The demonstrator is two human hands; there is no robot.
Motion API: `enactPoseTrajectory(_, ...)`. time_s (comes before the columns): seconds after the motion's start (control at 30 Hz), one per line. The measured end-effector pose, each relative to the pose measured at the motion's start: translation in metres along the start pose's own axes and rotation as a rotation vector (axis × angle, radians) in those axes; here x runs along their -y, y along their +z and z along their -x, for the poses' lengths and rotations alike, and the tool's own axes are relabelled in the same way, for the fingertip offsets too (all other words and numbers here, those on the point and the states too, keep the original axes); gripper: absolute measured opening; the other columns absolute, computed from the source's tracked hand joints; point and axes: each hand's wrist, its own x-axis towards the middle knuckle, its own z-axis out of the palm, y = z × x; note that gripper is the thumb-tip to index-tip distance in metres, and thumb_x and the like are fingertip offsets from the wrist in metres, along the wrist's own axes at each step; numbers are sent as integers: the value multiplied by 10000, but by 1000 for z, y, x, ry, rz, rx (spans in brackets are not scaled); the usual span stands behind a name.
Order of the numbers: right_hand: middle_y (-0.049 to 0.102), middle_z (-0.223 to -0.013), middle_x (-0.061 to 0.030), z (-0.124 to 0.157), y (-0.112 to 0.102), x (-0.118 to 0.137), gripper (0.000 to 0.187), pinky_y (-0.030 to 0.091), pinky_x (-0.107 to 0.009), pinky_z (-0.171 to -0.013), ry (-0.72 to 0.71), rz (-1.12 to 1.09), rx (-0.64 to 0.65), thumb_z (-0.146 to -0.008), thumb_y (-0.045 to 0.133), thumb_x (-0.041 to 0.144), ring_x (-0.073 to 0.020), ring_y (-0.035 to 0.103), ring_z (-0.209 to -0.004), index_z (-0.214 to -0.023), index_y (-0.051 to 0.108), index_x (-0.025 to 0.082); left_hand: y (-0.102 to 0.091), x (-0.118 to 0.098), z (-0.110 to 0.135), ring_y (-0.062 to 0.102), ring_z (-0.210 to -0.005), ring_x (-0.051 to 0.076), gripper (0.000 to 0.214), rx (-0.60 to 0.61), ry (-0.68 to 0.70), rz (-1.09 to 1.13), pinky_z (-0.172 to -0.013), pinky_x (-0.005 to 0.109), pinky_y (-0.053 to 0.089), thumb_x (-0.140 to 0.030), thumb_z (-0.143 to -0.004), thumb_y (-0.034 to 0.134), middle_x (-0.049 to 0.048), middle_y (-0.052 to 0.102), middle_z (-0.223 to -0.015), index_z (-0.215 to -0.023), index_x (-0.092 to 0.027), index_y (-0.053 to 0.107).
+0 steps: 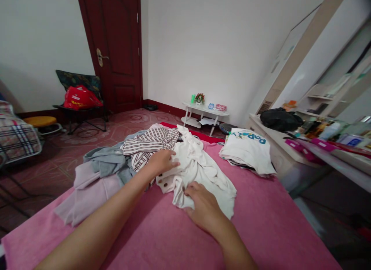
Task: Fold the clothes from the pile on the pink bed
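Note:
A crumpled white buttoned shirt [199, 169] lies in the middle of the bed, its dark buttons showing near the left edge. Over its left side is my left hand [164, 161], thumb and fingers apart, close to the cloth. My right hand [203, 204] has the near edge of the shirt between its curled fingers and thumb. A brown-and-white striped garment [153, 140] is bunched just beyond my left hand. Left of it lie a grey garment [111, 161] and a pale lilac garment [92, 188], both loosely heaped.
A folded stack of white clothes [247, 150] sits on the pink bed cover [261, 200] at right. Beyond the bed stands a small white table [204, 107]. A cluttered dresser [266, 136] borders the right side. A red bag [81, 98] rests on a folding chair [94, 82].

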Motion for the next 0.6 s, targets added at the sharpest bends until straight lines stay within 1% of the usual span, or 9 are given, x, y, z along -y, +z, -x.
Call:
enactPoseTrajectory(0.07, 649, -869, -20, -5, 3, -8, 196, 399, -260, -696, 94, -9, -82, -680, 549, 127, -173, 588, -801, -829, 645, 210, 0, -1, 5, 661, -857, 274, 490, 93, -17, -101, -731, 330, 477, -487, -690, 689, 89, 720, -924, -1091, -207, 693)
enactPoseTrajectory(0.17, 592, -649, 20, -8, -7, -42, 98, 360, -233, -583, 259, -189, -266, -684, 492, 149, -148, 553, -627, -717, 564, 206, 2, -3, 9, 663, -839, 308, 206, 178, -46, -166, -724, 358, 478, -337, -613, 726, 113, 712, -829, -750, -183, 727)
enactPoseTrajectory(0.23, 557, -607, 31, -7, -21, -68, 27, 350, -223, -541, 311, -357, -423, -675, 494, 189, -143, 531, -587, -684, 511, 208, 3, -2, 8, 663, -813, 323, 86, 182, -64, -143, -712, 372, 478, -237, -570, 711, 121, 695, -743, -589, -165, 668)
enactPoseTrajectory(0.3, 525, -578, 43, -3, -37, -89, 43, 334, -215, -502, 337, -496, -553, -647, 511, 215, -132, 495, -541, -666, 473, 212, 4, 0, 6, 659, -777, 312, 81, 167, -69, -82, -703, 372, 475, -209, -571, 677, 105, 670, -674, -531, -167, 621)
enactPoseTrajectory(0.37, 503, -553, 54, -1, -50, -97, 84, 304, -207, -464, 365, -604, -626, -624, 532, 230, -116, 448, -494, -668, 462, 213, 5, 2, 3, 645, -728, 271, 100, 134, -66, 16, -694, 349, 471, -209, -594, 637, 70, 641, -623, -515, -175, 586)
enactPoseTrajectory(0.43, 522, -561, 52, -2, -55, -89, 107, 302, -203, -449, 390, -708, -638, -620, 549, 245, -110, 437, -475, -700, 488, 209, 6, 2, -1, 617, -688, 223, 113, 80, -67, 141, -682, 315, 463, -210, -623, 593, 34, 603, -593, -521, -180, 554)
enactPoseTrajectory(0.47, 553, -586, 41, -3, -55, -79, 125, 318, -205, -452, 391, -759, -626, -624, 553, 251, -113, 454, -482, -732, 512, 203, 6, 1, -3, 601, -671, 202, 115, 45, -71, 212, -670, 298, 460, -220, -642, 571, 21, 584, -587, -538, -182, 540)
enactPoseTrajectory(0.53, 623, -670, 4, -4, -46, -45, 174, 367, -212, -481, 360, -830, -550, -630, 542, 243, -131, 520, -534, -794, 562, 187, 2, -1, -6, 567, -628, 174, 136, -31, -94, 373, -618, 274, 454, -266, -708, 499, 4, 543, -584, -598, -186, 516)
enactPoseTrajectory(0.6, 667, -754, -27, -1, -31, 0, 209, 409, -216, -525, 290, -848, -386, -638, 512, 208, -151, 584, -618, -822, 606, 177, -5, -5, -8, 530, -574, 156, 177, -91, -123, 545, -551, 258, 443, -313, -763, 402, -5, 504, -583, -666, -192, 488)
